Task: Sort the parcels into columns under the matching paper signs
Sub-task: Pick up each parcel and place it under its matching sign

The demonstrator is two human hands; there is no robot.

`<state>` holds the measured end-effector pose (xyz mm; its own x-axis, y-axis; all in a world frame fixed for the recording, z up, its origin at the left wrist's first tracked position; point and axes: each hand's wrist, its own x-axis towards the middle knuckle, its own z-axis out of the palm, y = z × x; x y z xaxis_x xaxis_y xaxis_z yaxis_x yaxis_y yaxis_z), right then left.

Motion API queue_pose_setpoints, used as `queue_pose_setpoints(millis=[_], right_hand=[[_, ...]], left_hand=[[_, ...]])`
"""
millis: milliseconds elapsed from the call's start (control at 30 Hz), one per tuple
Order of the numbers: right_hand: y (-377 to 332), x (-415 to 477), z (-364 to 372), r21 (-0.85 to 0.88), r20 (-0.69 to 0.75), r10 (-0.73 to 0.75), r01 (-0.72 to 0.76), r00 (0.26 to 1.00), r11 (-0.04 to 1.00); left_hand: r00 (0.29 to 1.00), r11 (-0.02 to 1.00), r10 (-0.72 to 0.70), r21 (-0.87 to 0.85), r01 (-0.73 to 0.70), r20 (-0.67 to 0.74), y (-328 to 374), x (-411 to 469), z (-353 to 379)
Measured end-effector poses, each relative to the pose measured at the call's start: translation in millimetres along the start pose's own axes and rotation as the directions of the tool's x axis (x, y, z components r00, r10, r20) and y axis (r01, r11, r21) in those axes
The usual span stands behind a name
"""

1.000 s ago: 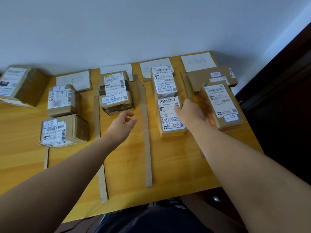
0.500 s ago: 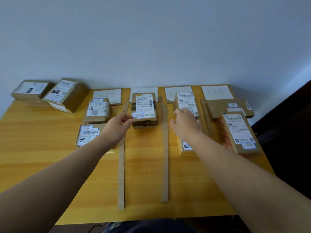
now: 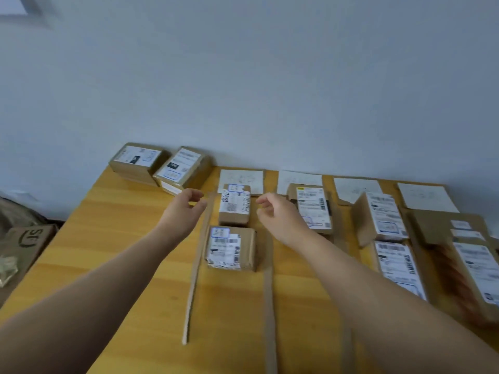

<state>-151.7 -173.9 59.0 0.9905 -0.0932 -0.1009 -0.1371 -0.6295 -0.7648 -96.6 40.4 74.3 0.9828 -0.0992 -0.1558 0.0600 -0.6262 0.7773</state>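
yellow wooden desk point(image 3: 121, 265), pale wall. left hand point(image 3: 183, 211) at nine o'clock, right hand point(image 3: 278, 214) at three of a barcode-labelled parcel point(image 3: 234, 209), both empty, loosely curled. label writing blurred.

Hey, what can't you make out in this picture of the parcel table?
Head view:
1. Paper signs: writing too faint and blurred.
2. Rightmost parcel: cut off by the frame edge.
3. Second-column parcel: near corner hidden by the right hand.

Illegible writing on paper signs point(image 3: 241, 179); rightmost parcel point(image 3: 475, 268) partly beyond right edge.
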Motion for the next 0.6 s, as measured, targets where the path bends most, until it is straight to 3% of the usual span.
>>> queue_pose_setpoints(millis=[233, 600], right_hand=[[-52.9, 55.2, 80.2, 0.156, 0.022, 0.093, -0.095, 0.995, 0.983], [-68.7, 107.0, 158.2, 0.323, 0.018, 0.316, -0.305, 0.949, 0.896]], left_hand=[[0.999, 0.993, -0.009, 0.117, 0.005, 0.032, -66.9, 53.1, -71.3], [0.981, 0.988, -0.153, 0.042, 0.149, 0.117, -121.2, 127.5, -98.6]])
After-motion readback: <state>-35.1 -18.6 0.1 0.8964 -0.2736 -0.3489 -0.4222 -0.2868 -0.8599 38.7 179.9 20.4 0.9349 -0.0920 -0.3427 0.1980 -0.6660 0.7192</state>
